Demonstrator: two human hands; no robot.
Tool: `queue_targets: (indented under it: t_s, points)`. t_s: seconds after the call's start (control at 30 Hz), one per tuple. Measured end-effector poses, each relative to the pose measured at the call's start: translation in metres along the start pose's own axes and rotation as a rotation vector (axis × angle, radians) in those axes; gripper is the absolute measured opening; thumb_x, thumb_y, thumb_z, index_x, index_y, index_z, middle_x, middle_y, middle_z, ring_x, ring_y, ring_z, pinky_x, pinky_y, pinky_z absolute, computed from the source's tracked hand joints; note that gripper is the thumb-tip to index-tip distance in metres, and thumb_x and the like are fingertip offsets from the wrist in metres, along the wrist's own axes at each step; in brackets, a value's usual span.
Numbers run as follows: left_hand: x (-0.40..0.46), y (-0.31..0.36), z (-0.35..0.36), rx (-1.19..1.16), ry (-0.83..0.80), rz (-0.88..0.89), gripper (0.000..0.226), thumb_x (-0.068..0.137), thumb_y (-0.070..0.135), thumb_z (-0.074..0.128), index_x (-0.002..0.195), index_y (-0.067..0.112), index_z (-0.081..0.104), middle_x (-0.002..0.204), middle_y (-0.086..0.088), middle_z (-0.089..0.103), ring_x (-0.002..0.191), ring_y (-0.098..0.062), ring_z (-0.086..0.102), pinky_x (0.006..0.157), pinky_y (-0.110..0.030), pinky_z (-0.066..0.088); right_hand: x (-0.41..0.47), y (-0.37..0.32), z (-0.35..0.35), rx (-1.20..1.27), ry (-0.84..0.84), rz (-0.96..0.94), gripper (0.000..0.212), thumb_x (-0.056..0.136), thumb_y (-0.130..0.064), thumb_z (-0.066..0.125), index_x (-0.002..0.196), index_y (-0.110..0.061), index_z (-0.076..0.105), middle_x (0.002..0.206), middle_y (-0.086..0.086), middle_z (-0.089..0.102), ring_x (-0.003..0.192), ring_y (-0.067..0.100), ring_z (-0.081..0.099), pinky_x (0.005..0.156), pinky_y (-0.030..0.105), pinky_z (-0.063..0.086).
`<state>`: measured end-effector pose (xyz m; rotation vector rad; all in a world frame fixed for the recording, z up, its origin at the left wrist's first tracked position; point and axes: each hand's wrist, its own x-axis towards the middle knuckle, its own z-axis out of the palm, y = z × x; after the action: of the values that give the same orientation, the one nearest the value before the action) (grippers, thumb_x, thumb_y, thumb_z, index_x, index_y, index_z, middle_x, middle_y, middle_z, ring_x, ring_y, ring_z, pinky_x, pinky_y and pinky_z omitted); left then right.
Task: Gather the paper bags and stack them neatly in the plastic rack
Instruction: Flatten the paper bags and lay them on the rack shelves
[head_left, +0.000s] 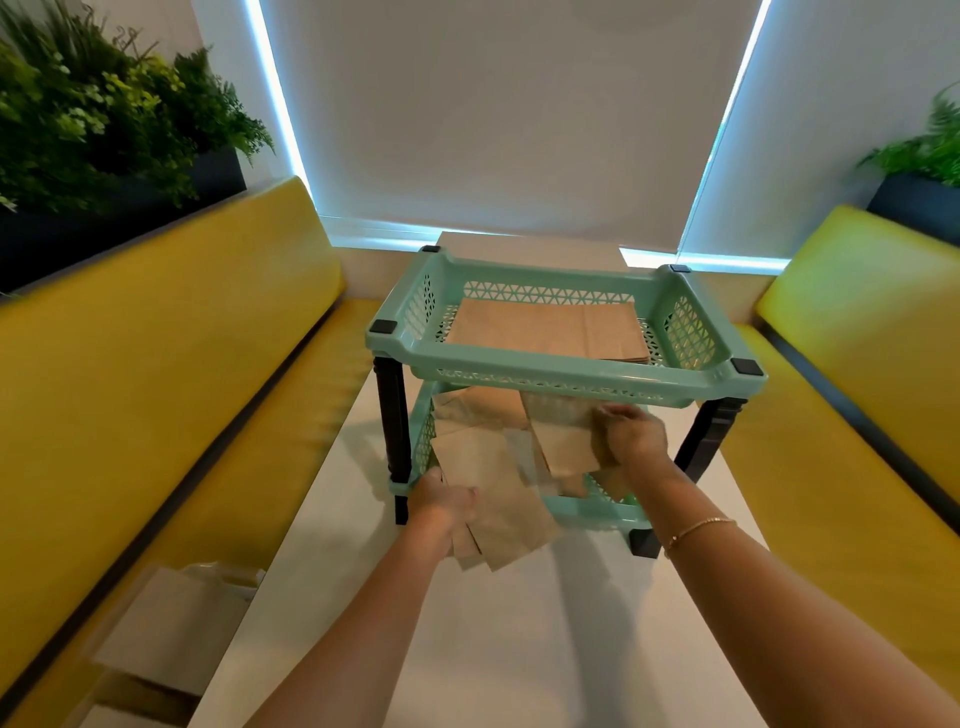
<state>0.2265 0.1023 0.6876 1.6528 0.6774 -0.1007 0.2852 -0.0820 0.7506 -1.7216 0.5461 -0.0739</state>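
A mint-green two-tier plastic rack (566, 376) with black legs stands on the white table. Its top tray holds a flat stack of brown paper bags (545, 328). Loose brown paper bags (498, 473) lie untidily in the bottom tray and stick out over its front edge. My left hand (441, 501) grips the front left end of these bags at the rack's lower left corner. My right hand (631, 434) grips their right side, just under the top tray's front rim. The back of the bottom tray is hidden by the top tray.
Yellow benches (171, 374) run along both sides of the white table (519, 634). A pale bag (171, 629) lies on the left bench near me. Planters with greenery (104, 130) sit behind both benches. A window blind fills the far wall.
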Motion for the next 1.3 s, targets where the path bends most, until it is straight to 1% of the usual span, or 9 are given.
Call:
queue_targets:
  t_s: [0.1, 0.33, 0.43, 0.67, 0.73, 0.83, 1.0, 1.2, 1.3]
  points:
    - [-0.004, -0.001, 0.0, -0.049, -0.027, -0.022, 0.028, 0.089, 0.007, 0.059, 0.116, 0.009, 0.056, 0.107, -0.006, 0.062, 0.1, -0.024, 0.059, 0.09, -0.034, 0.049, -0.008, 0.019, 0.005, -0.033, -0.149, 0.08, 0.01, 0.087, -0.016, 0.064, 0.078, -0.018, 0.064, 0.107, 0.014, 0.064, 0.102, 0.031, 0.06, 0.094, 0.046, 0.049]
    - [-0.015, -0.004, 0.001, -0.131, -0.064, -0.044, 0.028, 0.091, 0.025, 0.059, 0.116, 0.012, 0.055, 0.115, -0.006, 0.061, 0.104, -0.026, 0.058, 0.084, -0.035, 0.05, -0.03, 0.041, 0.02, -0.232, -0.246, 0.08, 0.018, 0.092, -0.018, 0.057, 0.092, -0.003, 0.065, 0.087, 0.008, 0.059, 0.1, 0.032, 0.058, 0.095, 0.045, 0.048]
    - [-0.018, -0.006, 0.001, -0.198, -0.094, -0.084, 0.03, 0.091, 0.029, 0.058, 0.117, 0.015, 0.055, 0.109, -0.01, 0.064, 0.098, -0.028, 0.062, 0.084, -0.043, 0.054, -0.031, 0.045, 0.023, -0.318, -0.255, 0.053, 0.019, 0.092, -0.022, 0.056, 0.081, -0.008, 0.063, 0.083, 0.007, 0.058, 0.094, 0.029, 0.058, 0.092, 0.042, 0.05]
    - [-0.014, -0.009, 0.006, -0.272, -0.074, -0.153, 0.042, 0.093, 0.051, 0.043, 0.108, 0.016, 0.058, 0.105, -0.011, 0.065, 0.099, -0.031, 0.062, 0.092, -0.048, 0.05, -0.029, 0.051, 0.024, -0.469, -0.207, -0.08, 0.016, 0.091, -0.018, 0.053, 0.077, -0.014, 0.059, 0.084, 0.007, 0.058, 0.079, 0.022, 0.057, 0.063, 0.032, 0.052]
    - [-0.013, -0.01, 0.007, -0.217, -0.07, -0.14, 0.037, 0.093, 0.044, 0.047, 0.112, 0.015, 0.058, 0.108, -0.011, 0.065, 0.099, -0.029, 0.061, 0.092, -0.046, 0.051, -0.027, 0.05, 0.024, -0.467, -0.176, -0.089, 0.014, 0.091, -0.016, 0.052, 0.08, -0.011, 0.059, 0.084, 0.009, 0.058, 0.077, 0.024, 0.057, 0.057, 0.029, 0.049]
    - [-0.022, -0.006, 0.004, -0.121, -0.065, -0.078, 0.018, 0.093, 0.021, 0.054, 0.11, 0.016, 0.056, 0.118, -0.009, 0.061, 0.103, -0.023, 0.056, 0.093, -0.036, 0.047, -0.02, 0.05, 0.02, -0.5, -0.092, -0.104, 0.02, 0.091, -0.016, 0.049, 0.094, -0.003, 0.064, 0.089, 0.01, 0.061, 0.084, 0.025, 0.056, 0.074, 0.033, 0.051]
    - [-0.017, -0.008, 0.004, -0.13, -0.033, -0.038, 0.051, 0.091, 0.012, 0.058, 0.138, 0.01, 0.039, 0.132, -0.008, 0.051, 0.12, -0.027, 0.049, 0.098, -0.035, 0.042, -0.013, 0.049, 0.013, -0.362, -0.009, -0.06, 0.016, 0.091, -0.013, 0.048, 0.091, -0.007, 0.063, 0.1, 0.01, 0.064, 0.088, 0.021, 0.052, 0.088, 0.037, 0.048]
    - [-0.015, -0.008, 0.009, -0.178, -0.148, -0.003, 0.029, 0.079, 0.001, 0.069, 0.09, 0.024, 0.055, 0.102, -0.011, 0.067, 0.096, -0.03, 0.064, 0.087, -0.051, 0.053, -0.023, 0.05, 0.021, -0.182, -0.287, 0.1, 0.017, 0.079, -0.027, 0.073, 0.087, -0.015, 0.063, 0.098, 0.006, 0.065, 0.097, 0.026, 0.061, 0.091, 0.043, 0.052]
    - [-0.016, -0.006, 0.006, -0.218, -0.189, -0.001, 0.03, 0.079, -0.001, 0.068, 0.101, 0.017, 0.057, 0.1, -0.01, 0.067, 0.096, -0.03, 0.064, 0.088, -0.051, 0.052, -0.022, 0.048, 0.021, -0.152, -0.264, 0.106, 0.012, 0.079, -0.024, 0.073, 0.076, -0.018, 0.063, 0.098, 0.01, 0.068, 0.094, 0.028, 0.064, 0.089, 0.045, 0.053]
